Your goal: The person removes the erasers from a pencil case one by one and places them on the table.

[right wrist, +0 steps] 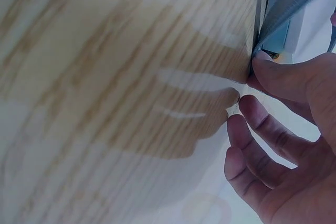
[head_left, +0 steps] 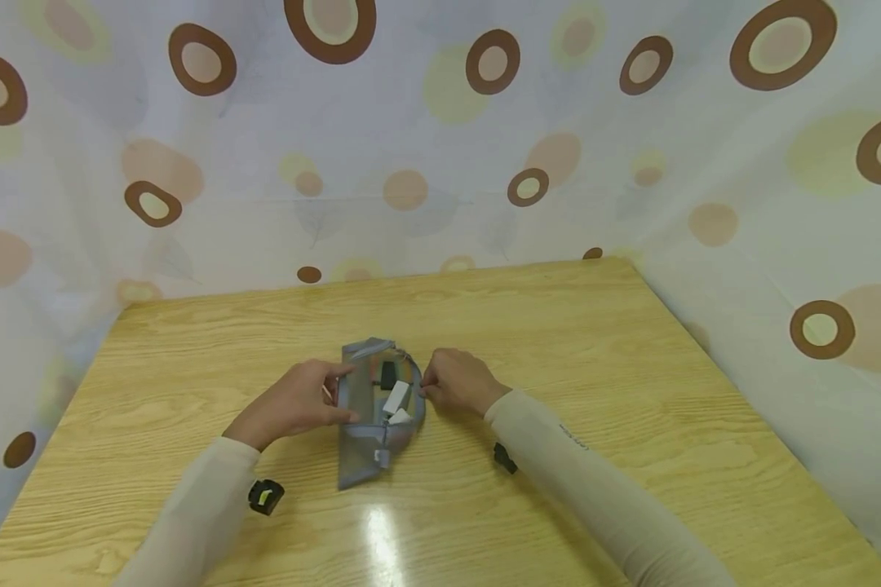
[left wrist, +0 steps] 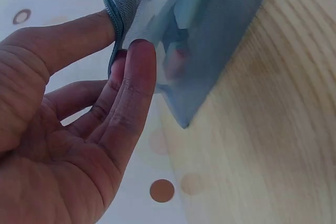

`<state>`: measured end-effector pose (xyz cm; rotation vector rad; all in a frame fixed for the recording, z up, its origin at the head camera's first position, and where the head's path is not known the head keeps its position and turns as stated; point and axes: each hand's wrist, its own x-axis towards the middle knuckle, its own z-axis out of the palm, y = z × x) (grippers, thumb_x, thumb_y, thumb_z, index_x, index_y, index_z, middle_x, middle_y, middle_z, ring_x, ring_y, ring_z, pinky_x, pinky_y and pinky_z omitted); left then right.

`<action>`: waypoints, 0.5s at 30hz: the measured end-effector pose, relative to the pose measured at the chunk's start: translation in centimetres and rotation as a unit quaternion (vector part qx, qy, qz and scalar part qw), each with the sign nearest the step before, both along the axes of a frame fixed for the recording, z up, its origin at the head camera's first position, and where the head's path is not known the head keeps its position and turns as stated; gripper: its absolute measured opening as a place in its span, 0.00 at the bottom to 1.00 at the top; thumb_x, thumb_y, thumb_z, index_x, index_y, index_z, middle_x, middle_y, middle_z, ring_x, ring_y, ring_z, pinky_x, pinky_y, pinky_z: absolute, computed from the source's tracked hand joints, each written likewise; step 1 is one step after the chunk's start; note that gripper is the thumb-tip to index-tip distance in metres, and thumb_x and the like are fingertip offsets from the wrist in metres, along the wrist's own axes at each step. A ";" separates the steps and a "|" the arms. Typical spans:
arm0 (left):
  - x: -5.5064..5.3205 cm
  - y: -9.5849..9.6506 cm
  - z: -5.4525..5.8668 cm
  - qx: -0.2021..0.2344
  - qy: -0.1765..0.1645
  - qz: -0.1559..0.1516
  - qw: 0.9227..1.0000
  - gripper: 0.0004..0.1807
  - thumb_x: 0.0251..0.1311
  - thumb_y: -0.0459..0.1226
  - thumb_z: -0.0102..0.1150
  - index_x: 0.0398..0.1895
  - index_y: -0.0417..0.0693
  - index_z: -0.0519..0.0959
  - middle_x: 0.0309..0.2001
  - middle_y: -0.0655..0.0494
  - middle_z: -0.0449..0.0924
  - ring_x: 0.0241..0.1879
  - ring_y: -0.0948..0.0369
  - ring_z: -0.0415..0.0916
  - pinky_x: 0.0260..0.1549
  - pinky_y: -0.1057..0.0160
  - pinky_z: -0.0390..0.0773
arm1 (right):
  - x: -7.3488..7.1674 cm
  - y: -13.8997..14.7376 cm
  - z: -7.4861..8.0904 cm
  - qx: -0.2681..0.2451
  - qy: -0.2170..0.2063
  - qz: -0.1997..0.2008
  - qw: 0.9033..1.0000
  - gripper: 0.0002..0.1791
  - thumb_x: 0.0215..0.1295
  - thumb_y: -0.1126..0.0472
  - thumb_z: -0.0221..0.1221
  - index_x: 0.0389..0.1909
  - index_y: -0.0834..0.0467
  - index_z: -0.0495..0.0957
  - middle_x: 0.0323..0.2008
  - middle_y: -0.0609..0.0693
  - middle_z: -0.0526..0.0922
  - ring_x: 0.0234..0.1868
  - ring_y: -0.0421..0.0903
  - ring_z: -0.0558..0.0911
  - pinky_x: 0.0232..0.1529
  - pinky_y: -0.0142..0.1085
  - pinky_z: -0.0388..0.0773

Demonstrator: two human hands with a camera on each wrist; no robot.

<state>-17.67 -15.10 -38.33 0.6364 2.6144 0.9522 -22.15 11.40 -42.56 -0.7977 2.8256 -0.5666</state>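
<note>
A grey-blue mesh pouch with a zipper lies on the table, its mouth spread apart. Inside show a white block, a black piece and some coloured items behind them. My left hand holds the pouch's left side, thumb and fingers spread along it. In the left wrist view, fingertips lie against the mesh beside the zipper edge. On the opposite side, my right hand pinches the pouch's rim between thumb and forefinger. Its other fingers curl loosely near the tabletop in the right wrist view.
The wooden table reaches back to a white curtain with brown and beige circles, which also hangs at both sides. Small black devices sit by both wrists. Light glares on the front of the tabletop.
</note>
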 end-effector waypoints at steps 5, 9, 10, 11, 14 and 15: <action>0.3 -1.0 -0.8 0.043 -0.041 0.022 0.998 0.45 0.53 0.36 0.77 0.72 0.30 0.65 0.34 0.50 0.75 0.36 0.57 0.83 0.33 0.61 0.84 | -0.1 -0.1 -0.1 0.010 0.002 -0.005 1.000 0.07 0.65 0.62 0.69 0.28 0.52 0.92 0.40 0.46 0.89 0.41 0.43 0.83 0.38 0.38 0.83; 0.5 -1.8 -1.8 0.075 -0.066 0.043 0.994 0.46 0.54 0.34 0.77 0.74 0.32 0.63 0.35 0.49 0.74 0.33 0.59 0.82 0.31 0.63 0.82 | 0.0 -0.1 0.0 0.015 0.005 -0.009 1.000 0.07 0.65 0.62 0.69 0.28 0.52 0.92 0.41 0.46 0.89 0.40 0.42 0.81 0.37 0.39 0.82; 0.6 -1.9 -2.1 0.082 -0.071 0.049 0.993 0.46 0.54 0.33 0.76 0.74 0.32 0.63 0.36 0.48 0.74 0.32 0.59 0.82 0.29 0.64 0.81 | 0.0 -0.2 0.1 0.016 0.006 -0.010 1.000 0.07 0.65 0.62 0.69 0.28 0.52 0.92 0.41 0.47 0.89 0.40 0.43 0.82 0.37 0.39 0.83; 0.7 -2.0 -2.4 0.089 -0.077 0.055 0.992 0.46 0.54 0.32 0.76 0.74 0.33 0.63 0.36 0.48 0.74 0.31 0.59 0.81 0.28 0.64 0.80 | 0.1 -0.2 0.1 0.016 0.005 -0.013 1.000 0.06 0.65 0.61 0.69 0.28 0.52 0.92 0.42 0.47 0.89 0.41 0.43 0.82 0.38 0.40 0.83; 0.7 -2.2 -3.1 0.099 -0.086 0.066 0.989 0.46 0.53 0.30 0.75 0.75 0.33 0.63 0.38 0.46 0.73 0.30 0.60 0.79 0.26 0.65 0.78 | 0.2 -0.3 0.1 0.016 0.004 -0.018 1.000 0.06 0.65 0.61 0.69 0.29 0.52 0.92 0.42 0.47 0.88 0.42 0.44 0.83 0.40 0.40 0.84; 0.8 -2.3 -3.4 0.100 -0.088 0.070 0.989 0.46 0.53 0.29 0.75 0.75 0.33 0.63 0.39 0.46 0.73 0.30 0.60 0.78 0.26 0.65 0.78 | 0.2 -0.3 0.1 0.015 0.004 -0.019 1.000 0.06 0.65 0.61 0.69 0.28 0.53 0.92 0.43 0.47 0.88 0.43 0.45 0.83 0.40 0.40 0.84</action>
